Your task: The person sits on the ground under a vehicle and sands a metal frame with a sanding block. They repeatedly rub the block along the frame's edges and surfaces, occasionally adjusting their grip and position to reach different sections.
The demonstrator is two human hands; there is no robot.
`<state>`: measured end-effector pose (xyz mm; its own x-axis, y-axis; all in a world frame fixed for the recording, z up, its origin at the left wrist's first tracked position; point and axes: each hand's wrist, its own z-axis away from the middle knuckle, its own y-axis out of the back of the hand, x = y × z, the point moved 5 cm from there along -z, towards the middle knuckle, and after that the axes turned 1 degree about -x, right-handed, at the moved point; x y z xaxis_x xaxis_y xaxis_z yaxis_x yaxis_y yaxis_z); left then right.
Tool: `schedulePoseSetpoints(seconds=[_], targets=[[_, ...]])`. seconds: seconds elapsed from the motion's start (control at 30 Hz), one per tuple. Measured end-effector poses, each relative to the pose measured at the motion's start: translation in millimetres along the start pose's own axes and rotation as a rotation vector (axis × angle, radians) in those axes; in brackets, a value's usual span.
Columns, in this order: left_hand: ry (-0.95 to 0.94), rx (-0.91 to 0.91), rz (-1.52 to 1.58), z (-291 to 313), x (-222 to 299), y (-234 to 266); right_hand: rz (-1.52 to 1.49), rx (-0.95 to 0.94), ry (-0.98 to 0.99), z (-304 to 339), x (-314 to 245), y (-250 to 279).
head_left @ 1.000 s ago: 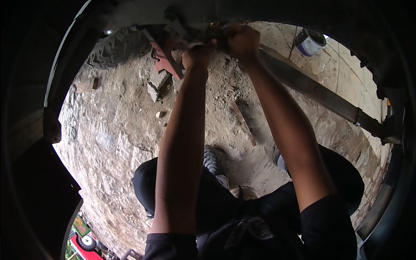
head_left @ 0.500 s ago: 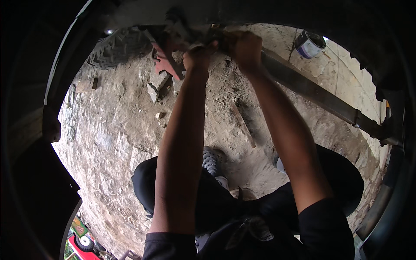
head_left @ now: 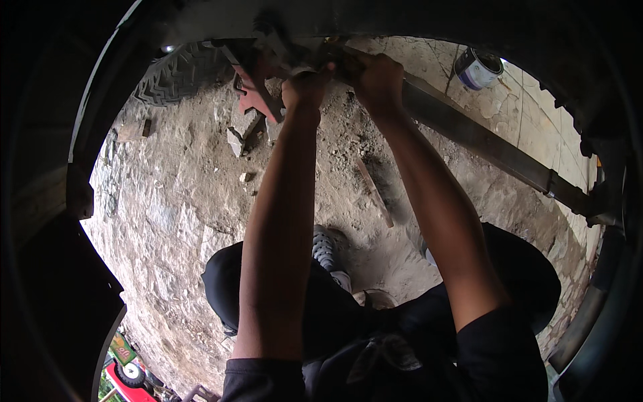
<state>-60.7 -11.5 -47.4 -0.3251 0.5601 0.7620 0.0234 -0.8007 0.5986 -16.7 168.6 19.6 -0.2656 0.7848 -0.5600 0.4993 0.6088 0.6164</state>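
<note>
Both my arms reach up to the underside of a vehicle, at the inner end of a long dark metal shaft (head_left: 482, 134). My left hand (head_left: 307, 86) is closed at the dark metal parts there, its thumb side toward the right hand. Just right of it, my right hand (head_left: 380, 79) is curled, knuckles up, beside the shaft's end. What the fingers of either hand grip is lost in shadow. Left of my left hand stands a red metal stand (head_left: 258, 97), close under the dark parts.
A treaded tire (head_left: 181, 77) lies at the far left, near a wood block (head_left: 134, 130). Broken stone (head_left: 242, 130) lies by the red stand. A wooden strip (head_left: 375, 192) rests on the dirt floor. At the far right is a paint can (head_left: 478, 68). Dark vehicle bodywork hangs overhead.
My right hand has shifted slightly left and downward, and its wrist has turned a little. My left hand stays almost in place.
</note>
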Motion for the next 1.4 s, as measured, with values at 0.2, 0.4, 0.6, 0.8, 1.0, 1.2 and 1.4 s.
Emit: schedulePoseSetpoints(seconds=[0.2, 0.4, 0.6, 0.8, 1.0, 1.2, 1.4], targets=[[0.023, -0.049, 0.263, 18.3, 17.7, -6.7, 0.203, 0.050, 0.046, -27.2, 25.8, -6.9], [-0.016, -0.040, 0.172, 10.5, -2.8, -1.0, 0.086, -0.022, 0.020, 17.6, 10.6, -0.2], [-0.117, 0.033, -0.030, 3.1, 5.9, -12.2, -0.033, 0.003, -0.113, -17.5, 29.2, -2.3], [-0.068, -0.020, 0.057, -0.5, 1.0, -6.7, 0.102, -0.013, 0.137, 13.0, 10.6, 2.3], [-0.009, -0.001, 0.087, 16.5, 16.8, -6.5, 0.296, -0.028, 0.090, -13.7, 33.0, -6.0], [-0.044, -0.032, 0.146, -9.2, -6.6, -12.8, 0.131, -0.055, 0.034, -10.5, 31.9, 5.9], [-0.041, -0.021, -0.027, 3.8, -1.6, -7.2, 0.188, -0.135, -0.035, 10.1, 31.8, 1.4]])
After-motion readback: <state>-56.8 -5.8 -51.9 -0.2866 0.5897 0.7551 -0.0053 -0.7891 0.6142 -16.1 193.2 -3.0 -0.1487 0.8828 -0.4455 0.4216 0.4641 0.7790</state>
